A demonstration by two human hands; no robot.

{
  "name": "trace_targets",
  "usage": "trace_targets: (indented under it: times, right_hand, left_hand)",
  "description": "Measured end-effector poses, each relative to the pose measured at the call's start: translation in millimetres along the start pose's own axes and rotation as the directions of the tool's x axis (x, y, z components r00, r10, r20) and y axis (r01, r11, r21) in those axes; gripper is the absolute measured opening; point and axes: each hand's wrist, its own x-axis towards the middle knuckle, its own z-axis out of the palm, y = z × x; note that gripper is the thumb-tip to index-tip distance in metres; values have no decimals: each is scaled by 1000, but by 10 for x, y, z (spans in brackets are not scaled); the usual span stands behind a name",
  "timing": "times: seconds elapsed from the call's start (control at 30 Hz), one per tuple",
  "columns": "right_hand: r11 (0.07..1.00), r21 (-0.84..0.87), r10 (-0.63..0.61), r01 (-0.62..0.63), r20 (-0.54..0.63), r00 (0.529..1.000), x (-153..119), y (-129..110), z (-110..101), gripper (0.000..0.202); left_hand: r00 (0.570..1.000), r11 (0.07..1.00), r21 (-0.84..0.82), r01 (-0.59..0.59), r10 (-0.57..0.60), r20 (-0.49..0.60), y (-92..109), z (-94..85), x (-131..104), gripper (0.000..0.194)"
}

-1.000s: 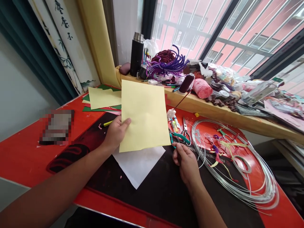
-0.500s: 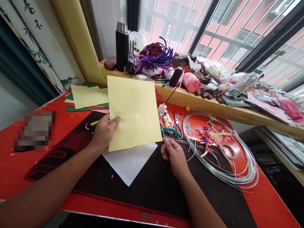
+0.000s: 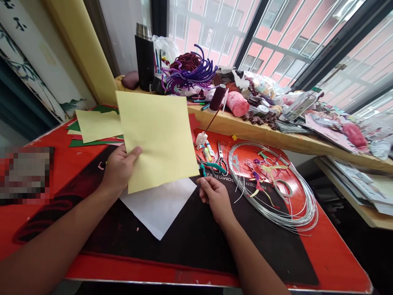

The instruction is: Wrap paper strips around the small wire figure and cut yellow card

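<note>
A sheet of yellow paper (image 3: 158, 139) is held up, tilted, above the desk. My left hand (image 3: 121, 168) grips its left edge, the thumb lying on the front face and the other fingers hidden behind. At the sheet's lower right corner is my right hand (image 3: 213, 196), fingers curled and closed, thumb and forefinger pinching the corner. Below the yellow sheet, a white sheet of paper (image 3: 161, 217) rests on the black desk mat (image 3: 196, 246), partly covered from view. Teal-handled pliers (image 3: 219, 167) lie just beyond my right hand.
Scissors (image 3: 220, 153), a small white bottle (image 3: 201, 139) and a big coil of wire (image 3: 294, 225) lie to the right. More yellow paper (image 3: 98, 127) is at back left. A cluttered sill (image 3: 245, 127) with a black flask (image 3: 145, 61) runs behind the red desk.
The view has swung slightly right, so things sit further left in the picture. The yellow sheet tilts a little more, and both hands stay at its edges.
</note>
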Motion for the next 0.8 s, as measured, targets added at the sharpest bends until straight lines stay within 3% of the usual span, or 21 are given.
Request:
trace_targets:
  times: [0.13, 0.23, 0.33, 0.43, 0.57, 0.8]
  right_hand:
    - [994, -50, -101, 99, -58, 993, 36, 0, -15, 38]
    - [984, -114, -144, 134, -87, 986, 50, -34, -58, 36]
    - [935, -304, -211, 184, -60, 976, 61, -106, -126, 32]
    - [762, -602, -296, 237, 1, 955, 121, -231, -218, 26]
    - [355, -920, -321, 167, 47, 946, 307, -438, -376, 28]
    - [118, -989, -231, 89, 60, 971, 560, -502, -536, 29]
  left_hand:
    - [989, 998, -57, -35, 27, -144, 45, -67, 96, 28]
    - [986, 998, -68, -15, 3, -168, 51, -86, 127, 21]
    - [984, 998, -59, 10, -20, -179, 55, -75, 128, 19]
    - [983, 998, -61, 22, -33, -181, 60, -64, 123, 21]
    - [987, 998, -62, 28, -37, -157, 49, -78, 130, 29]
    - [992, 995, -89, 54, -64, -111, 86, -80, 106, 31]
